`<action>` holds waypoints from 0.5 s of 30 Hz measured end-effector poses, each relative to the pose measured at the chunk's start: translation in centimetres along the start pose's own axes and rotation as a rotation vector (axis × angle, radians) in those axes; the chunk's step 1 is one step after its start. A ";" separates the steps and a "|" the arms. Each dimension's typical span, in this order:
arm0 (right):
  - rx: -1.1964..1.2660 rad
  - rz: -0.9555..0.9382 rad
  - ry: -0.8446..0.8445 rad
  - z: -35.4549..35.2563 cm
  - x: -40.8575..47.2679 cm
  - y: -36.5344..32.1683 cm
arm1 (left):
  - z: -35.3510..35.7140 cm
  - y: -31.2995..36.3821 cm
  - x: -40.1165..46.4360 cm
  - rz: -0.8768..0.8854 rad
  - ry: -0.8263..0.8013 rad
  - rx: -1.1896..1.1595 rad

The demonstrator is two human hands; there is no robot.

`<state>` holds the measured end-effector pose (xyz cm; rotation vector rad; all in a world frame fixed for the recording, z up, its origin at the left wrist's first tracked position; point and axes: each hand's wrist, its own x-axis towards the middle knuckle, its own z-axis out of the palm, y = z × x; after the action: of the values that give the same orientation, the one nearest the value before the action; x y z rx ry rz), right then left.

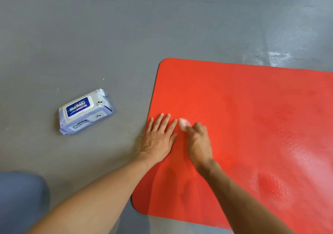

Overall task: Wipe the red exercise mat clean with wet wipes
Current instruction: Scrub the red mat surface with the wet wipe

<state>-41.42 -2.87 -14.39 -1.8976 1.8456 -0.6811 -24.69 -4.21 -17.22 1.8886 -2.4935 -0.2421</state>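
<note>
At the lower left corner a blurred patch of blue cloth (19,197) shows, likely the person's own clothing. Further in, a pack of wet wipes (85,111) lies on the grey floor (90,35), its white flip lid closed and its blue label facing up, well apart from the mat. Next comes the red exercise mat (252,125), spread flat on the floor with its rounded left corners in view; its right part looks glossy and wet. The left hand (158,140) lies palm down on the mat just inside its left edge, fingers straight and slightly spread, pressing the surface and holding nothing. Just beside it, to the right, the right hand (199,143) rests on the mat with its fingers curled around a small white wet wipe (184,123), which sticks out past the fingertips and touches the mat; the wipe is blurred.
</note>
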 end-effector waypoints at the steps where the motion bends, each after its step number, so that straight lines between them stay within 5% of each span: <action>1: -0.021 -0.116 -0.077 0.5 -1.0 -0.3 | 0.1 0.1 -0.2 -0.001 0.030 -0.010; 4: -0.071 -0.297 -0.142 -0.2 0.2 2.6 | 0.2 0.0 -0.9 0.016 0.052 -0.002; 9: -0.049 0.247 0.145 -2.8 3.0 6.4 | 0.2 -0.3 -1.9 0.028 -0.023 0.037; 12: -0.114 0.094 0.170 -1.7 0.5 2.9 | 0.4 0.0 -1.9 -0.003 0.004 0.037; 15: -0.103 -0.229 -0.020 -0.3 -3.0 0.5 | 0.6 0.3 -2.0 -0.009 0.055 0.028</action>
<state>-42.00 0.08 -14.68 -2.1979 1.6966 -0.6466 -24.45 -2.14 -17.55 1.8897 -2.4668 -0.1548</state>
